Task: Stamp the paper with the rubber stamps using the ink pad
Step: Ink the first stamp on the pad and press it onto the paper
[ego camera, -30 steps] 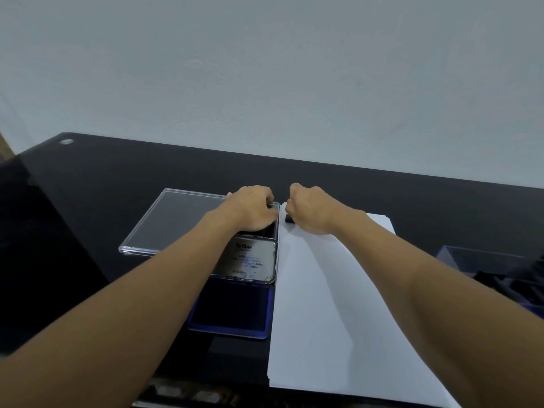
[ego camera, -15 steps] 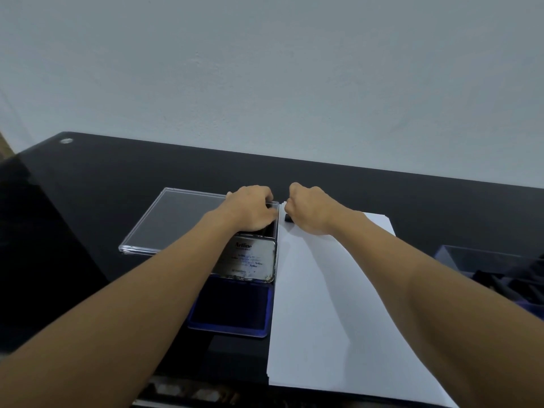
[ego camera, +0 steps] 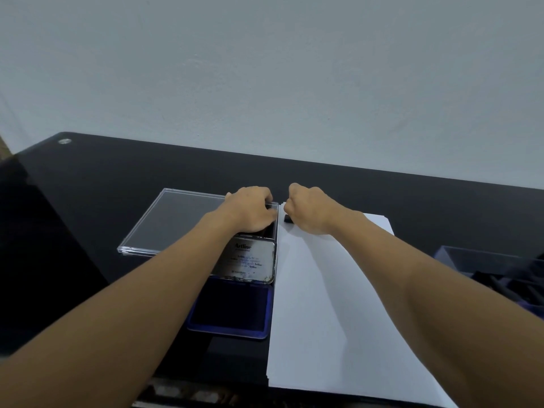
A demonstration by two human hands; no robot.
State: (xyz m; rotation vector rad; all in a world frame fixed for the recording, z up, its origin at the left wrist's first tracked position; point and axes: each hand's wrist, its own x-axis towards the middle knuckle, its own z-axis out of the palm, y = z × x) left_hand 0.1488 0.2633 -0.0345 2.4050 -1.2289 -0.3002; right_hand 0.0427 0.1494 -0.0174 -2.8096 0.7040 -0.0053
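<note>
No print shows on the paper (ego camera: 332, 290); right hand (ego camera: 309, 212) fist clamps a stamp (ego camera: 288, 218) at its twelve-o'clock corner; left hand (ego camera: 251, 212), fingers curled, grip unclear; ink pad (ego camera: 232, 310) lies open.

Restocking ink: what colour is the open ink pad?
Dark blue ink pad in a blue tray, head view.

Two bare forearms run in from the lower corners, each ending in a hand: the left hand (ego camera: 252, 212) and the right hand (ego camera: 309, 212). No sleeves show on either arm, which is bare from the frame edge to the wrist. No watch, ring, bracelet or glove shows on the wrists or the backs of the hands. The fingertips are hidden from view.
</note>
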